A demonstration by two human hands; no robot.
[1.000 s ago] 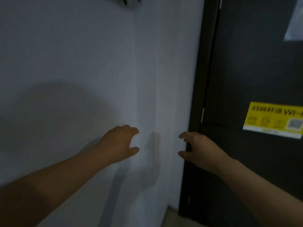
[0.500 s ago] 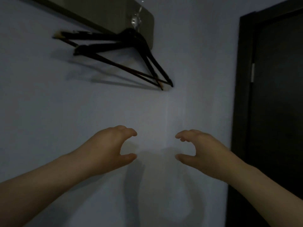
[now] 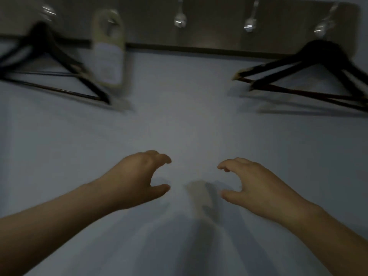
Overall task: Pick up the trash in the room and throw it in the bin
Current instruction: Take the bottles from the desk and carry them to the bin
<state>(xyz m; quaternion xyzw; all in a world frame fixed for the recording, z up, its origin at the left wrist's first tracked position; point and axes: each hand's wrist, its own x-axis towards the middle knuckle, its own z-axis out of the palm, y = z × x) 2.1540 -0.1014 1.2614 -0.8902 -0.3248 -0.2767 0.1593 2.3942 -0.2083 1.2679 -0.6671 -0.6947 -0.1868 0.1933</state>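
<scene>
Dim room, seen through the head camera I was watching remotely: both bare arms reached toward a pale wall (image 3: 189,126). One came in from 7 o'clock and the other from 5 o'clock.

The left hand (image 3: 137,180) hung just below centre, toward 7 o'clock. Its fingers (image 3: 161,157) were loosely curled, its thumb was spread apart from them, and it grasped nothing. The right hand (image 3: 256,186) mirrored it toward 5 o'clock with the same relaxed claw shape, and it was also empty. Neither hand plainly touched the wall. The two were near each other but apart, and a soft grey shadow (image 3: 199,192) lay on the wall between them.

At 12 o'clock a brown hook rail (image 3: 209,38) ran across the top of the frame. It carried shiny metal hooks (image 3: 180,21). At 10 o'clock dark wooden hangers (image 3: 42,36) hung from one hook, badly blurred. Just beside them, toward 11 o'clock, a pale door-hanger card (image 3: 108,48) hung from another hook. At 2 o'clock a second bunch of dark hangers (image 3: 320,50) hung from the hook at the rail's right end, with their shadow cast on the wall below.

From this view I could not tell where the trash or the bin lay.
</scene>
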